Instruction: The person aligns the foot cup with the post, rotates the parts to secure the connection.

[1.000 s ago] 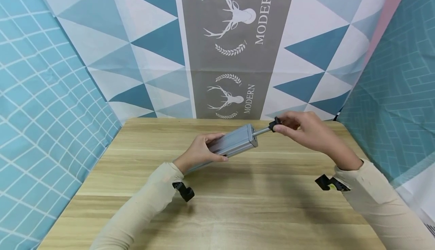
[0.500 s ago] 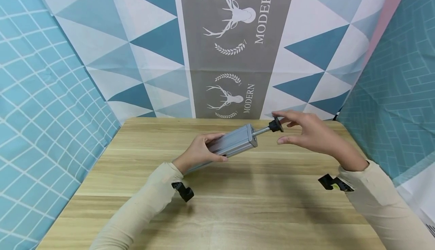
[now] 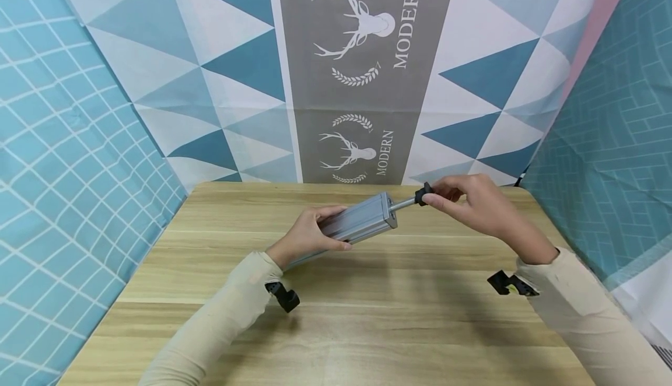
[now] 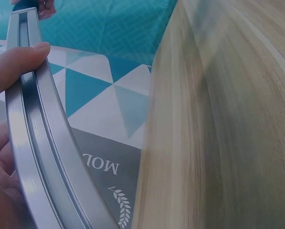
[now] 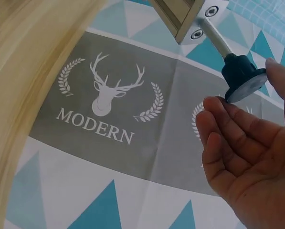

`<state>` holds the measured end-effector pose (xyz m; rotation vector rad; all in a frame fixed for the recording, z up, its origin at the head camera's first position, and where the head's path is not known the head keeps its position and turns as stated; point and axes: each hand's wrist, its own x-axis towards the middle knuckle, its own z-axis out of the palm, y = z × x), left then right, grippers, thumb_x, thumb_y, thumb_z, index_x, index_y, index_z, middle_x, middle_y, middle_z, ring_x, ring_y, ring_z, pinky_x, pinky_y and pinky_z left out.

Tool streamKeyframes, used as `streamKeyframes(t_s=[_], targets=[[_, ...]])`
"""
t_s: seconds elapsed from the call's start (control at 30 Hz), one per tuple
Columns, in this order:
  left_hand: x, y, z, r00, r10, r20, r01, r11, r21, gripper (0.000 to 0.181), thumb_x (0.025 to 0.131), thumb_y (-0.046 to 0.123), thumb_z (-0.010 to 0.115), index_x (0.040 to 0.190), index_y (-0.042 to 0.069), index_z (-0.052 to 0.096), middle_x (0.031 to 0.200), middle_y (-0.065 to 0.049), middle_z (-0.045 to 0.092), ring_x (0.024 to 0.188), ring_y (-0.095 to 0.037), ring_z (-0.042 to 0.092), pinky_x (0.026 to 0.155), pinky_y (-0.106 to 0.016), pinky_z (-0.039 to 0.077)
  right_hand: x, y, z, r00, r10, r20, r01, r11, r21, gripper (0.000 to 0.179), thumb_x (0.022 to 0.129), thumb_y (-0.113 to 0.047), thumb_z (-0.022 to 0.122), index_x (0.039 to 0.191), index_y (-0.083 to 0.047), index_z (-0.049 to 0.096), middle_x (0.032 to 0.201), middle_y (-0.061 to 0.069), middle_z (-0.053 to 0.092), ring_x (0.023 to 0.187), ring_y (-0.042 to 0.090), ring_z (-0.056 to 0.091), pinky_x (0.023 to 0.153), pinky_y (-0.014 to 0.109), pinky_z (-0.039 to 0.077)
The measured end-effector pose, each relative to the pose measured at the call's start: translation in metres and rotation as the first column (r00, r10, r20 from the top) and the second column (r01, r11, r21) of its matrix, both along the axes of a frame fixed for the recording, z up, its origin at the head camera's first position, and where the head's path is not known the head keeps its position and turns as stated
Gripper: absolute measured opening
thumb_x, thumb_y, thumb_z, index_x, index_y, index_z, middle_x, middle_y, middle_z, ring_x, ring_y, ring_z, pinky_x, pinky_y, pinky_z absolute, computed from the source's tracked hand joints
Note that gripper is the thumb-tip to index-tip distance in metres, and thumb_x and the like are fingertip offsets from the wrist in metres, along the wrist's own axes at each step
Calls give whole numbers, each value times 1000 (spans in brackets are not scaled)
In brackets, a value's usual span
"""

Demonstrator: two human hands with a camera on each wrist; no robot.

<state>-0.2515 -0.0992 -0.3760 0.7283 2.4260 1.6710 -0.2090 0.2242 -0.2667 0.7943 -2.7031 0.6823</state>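
A grey aluminium profile bar [image 3: 364,217] is held at a slant above the table. My left hand [image 3: 310,233] grips it from behind, with the thumb along its slotted side in the left wrist view. From the bar's end plate [image 5: 204,19], which bears screws, a metal rod [image 5: 216,37] sticks out. On the rod's tip sits a black levelling foot [image 3: 422,195] with a round disc base. My right hand [image 3: 479,206] pinches that foot by its rim between thumb and fingers. The bar's rear end is partly hidden by my left hand and forearm.
The wooden table [image 3: 336,327] spans the area below both hands. A patterned cloth wall [image 3: 352,71] stands close behind the table's back edge. Blue cloth walls [image 3: 63,118] flank both sides. Each sleeve carries a black wrist mount [image 3: 283,297].
Half a second ago my right thumb was spread away from the levelling foot; now thumb and fingers have closed on its rim again. The left hand and the bar stay put.
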Motion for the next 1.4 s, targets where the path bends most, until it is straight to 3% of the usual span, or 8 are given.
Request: streamKeyframes(t_s=[0.13,0.33,0.57,0.67,0.83,1.07,1.27,1.4], targets=[[1,0,-1,1000,2,-7,-2,1000,-10,73,60,18,92,128,18,63,124,1,64,103,-15,59,91,-34,44,0,0,-1,1000,-14,21,14,1000,-7,34,90,-34,67,109,-7,70,89,1,70,79,13,64,73,37,52],[1,-1,-2,1000,8,4,-8,1000,-24,74,61,18,91,129,18,62,126,1,63,105,-15,59,92,-36,44,0,6,0,988,137,-76,-136,990,26,73,75,-12,81,141,-10,48,128,11,60,100,25,65,81,44,53],[3,-1,4,999,16,43,-15,999,-29,77,63,10,89,133,12,58,131,-3,60,110,-16,57,94,-35,43,-5,5,-1,933,309,-184,-305,951,51,70,71,11,77,133,-9,53,129,7,58,112,21,58,83,33,52],[11,0,16,999,10,49,-8,1000,-29,75,63,8,88,133,9,59,131,-4,60,109,-16,58,94,-35,43,-4,4,-2,943,276,-185,-276,961,27,58,75,6,76,129,-7,58,118,6,65,99,17,64,78,35,54],[21,3,28,1000,-4,23,4,1000,-17,72,64,6,87,130,6,60,129,-8,61,109,-17,58,93,-34,44,-3,1,-1,994,105,11,-104,993,-55,28,93,-22,64,116,-7,66,92,0,70,78,9,65,71,35,53],[21,5,29,1000,-14,10,15,999,-32,71,63,7,88,129,5,60,128,-9,62,108,-16,59,94,-33,44,-2,2,-1,994,25,111,-18,997,-69,31,96,-28,60,114,-4,68,87,2,70,77,14,66,69,35,53],[11,2,18,1000,9,25,-8,999,-39,75,63,14,89,132,12,59,132,-3,59,111,-16,57,96,-36,43,-2,7,-1,989,149,0,-149,989,2,69,80,-12,77,142,-14,47,130,10,59,106,26,63,84,45,51],[-1,0,3,1000,11,27,-9,999,-40,78,62,15,90,133,16,58,133,1,59,111,-14,57,95,-35,43,-5,8,-1,951,263,-162,-260,965,40,75,73,3,79,139,-17,51,132,7,58,113,23,60,82,38,53]])
